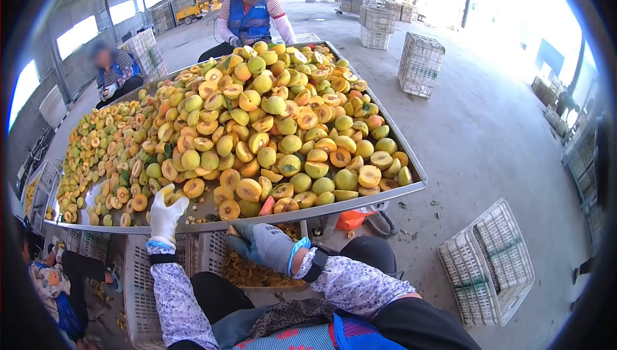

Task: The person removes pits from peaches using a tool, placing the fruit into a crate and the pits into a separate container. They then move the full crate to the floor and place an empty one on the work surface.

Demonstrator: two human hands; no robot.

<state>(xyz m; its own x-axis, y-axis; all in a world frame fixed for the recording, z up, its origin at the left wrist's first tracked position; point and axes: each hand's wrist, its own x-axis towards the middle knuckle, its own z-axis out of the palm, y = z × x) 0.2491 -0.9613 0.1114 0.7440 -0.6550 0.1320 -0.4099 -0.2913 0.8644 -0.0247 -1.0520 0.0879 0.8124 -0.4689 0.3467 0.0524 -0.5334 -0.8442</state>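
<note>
A large metal table (411, 188) carries a heap of halved yellow-green and orange fruit (257, 119). At its near edge is my left hand (168, 214) in a white glove, thumb and fingers apart, with nothing between them, close to some fruit halves. My right hand (265, 245), in a grey-blue glove, is closed just below the table's edge. A small brownish bit shows at its fingertips, too small to name. Under my right hand, a crate (209, 253) and a heap of yellowish pieces (257, 270) are partly hidden.
Two people in blue vests (249, 19) (122, 67) sit beyond the table. Another person (54, 286) is at lower left. White crates (488, 266) stand at right, and more stacked crates (421, 64) farther back. An orange-red object (352, 219) lies below the table's near edge.
</note>
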